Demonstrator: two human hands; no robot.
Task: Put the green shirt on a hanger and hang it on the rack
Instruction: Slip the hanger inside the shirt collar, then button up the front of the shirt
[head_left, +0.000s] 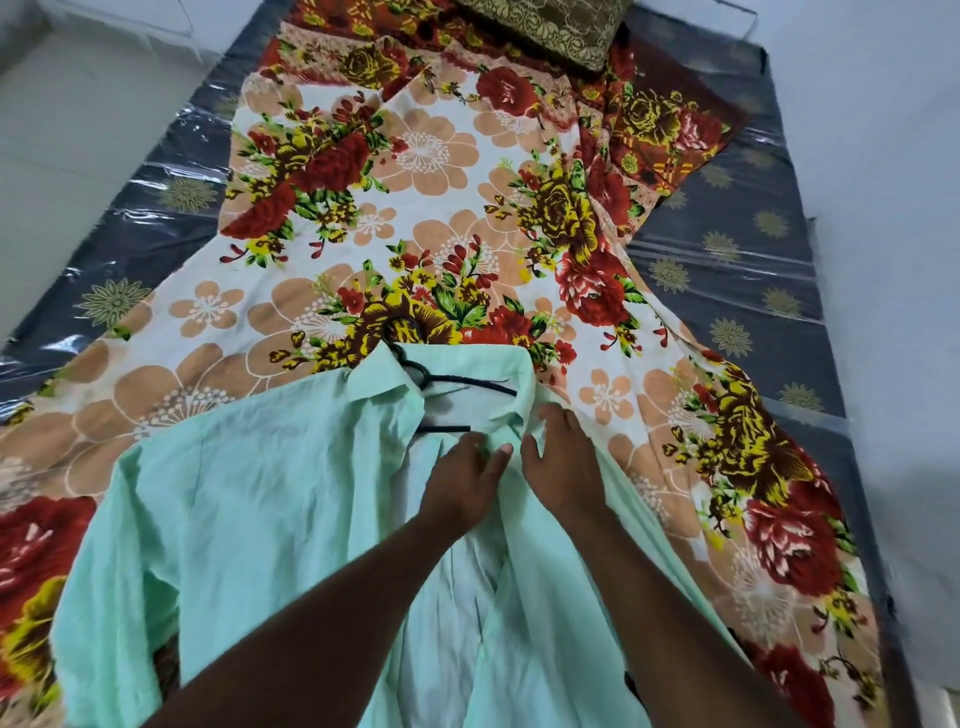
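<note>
Carefully now: the hanger (467, 382) could slip from the open collar.
The green shirt (260, 493) lies unbuttoned at the bed's (727, 249) near edge, with the hanger inside it. My left grip (460, 488) pinches the placket. My right grip (563, 467) lies on the collar, and I cannot tell if it is clamped. Lifting by the cloth may tip a shoulder off.

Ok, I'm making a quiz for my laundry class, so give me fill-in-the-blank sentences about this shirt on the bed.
1. The green shirt lies spread on a ___ patterned bedsheet.
2. The hanger inside the collar is ___ in colour.
3. The left hand and right hand hold the green shirt just below its ___.
Missing words: floral; black; collar.
</note>
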